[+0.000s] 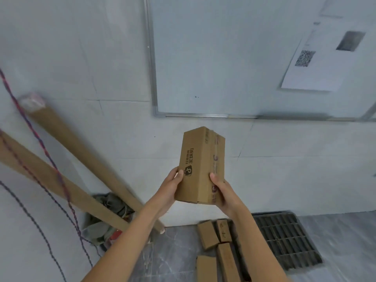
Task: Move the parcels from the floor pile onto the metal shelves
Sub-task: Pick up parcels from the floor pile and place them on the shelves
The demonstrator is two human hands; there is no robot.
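Observation:
A brown cardboard parcel (pixel 200 163) with black printed characters and a logo is held upright in front of the white wall, well above the floor. My left hand (pixel 173 185) grips its lower left side with the thumb on the printed face. My right hand (pixel 220 192) grips its lower right edge from beneath, thumb on the front. Several smaller brown parcels (pixel 215 241) lie on the grey floor below my arms. No metal shelves are in view.
Two long cardboard tubes (pixel 67 143) lean against the wall at left, above a heap of cloth (pixel 107 218). Red and dark cords (pixel 40 143) hang at left. A whiteboard (pixel 234 58) with paper sheets (pixel 317 64) is on the wall. A dark grate (pixel 284 239) lies at lower right.

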